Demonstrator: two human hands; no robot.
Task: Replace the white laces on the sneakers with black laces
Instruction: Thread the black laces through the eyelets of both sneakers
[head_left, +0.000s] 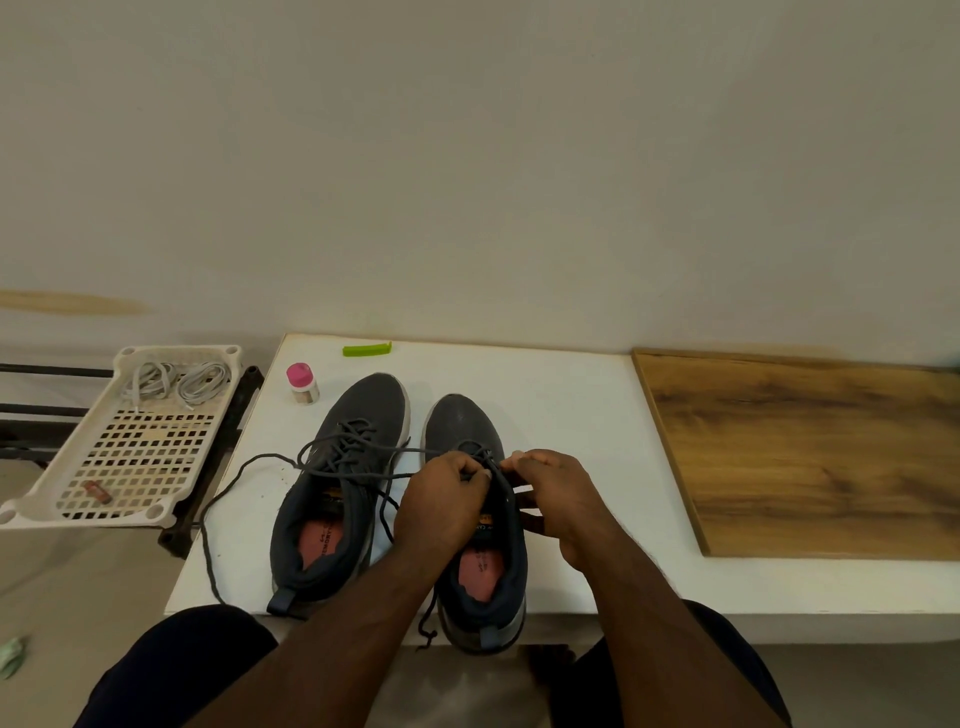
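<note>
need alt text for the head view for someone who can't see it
Both hands, left and right, thread a black lace into the right sneaker on a white table, beside the left sneaker. White laces lie in a basket to the left.

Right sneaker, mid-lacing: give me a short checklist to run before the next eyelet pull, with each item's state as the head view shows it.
1. White laces are off both shoes and lie in the basket: ok.
2. Left sneaker carries a black lace: ok; its ends trail loose over the table, untied.
3. Left hand pinches the black lace at the right sneaker: ok.
4. Right hand grips the shoe's upper edge to steady it: ok.
5. Which eyelet comes next: cannot tell, the hands cover it.
6. Right sneaker fully on the table: not ok, its heel overhangs the near edge.
</note>
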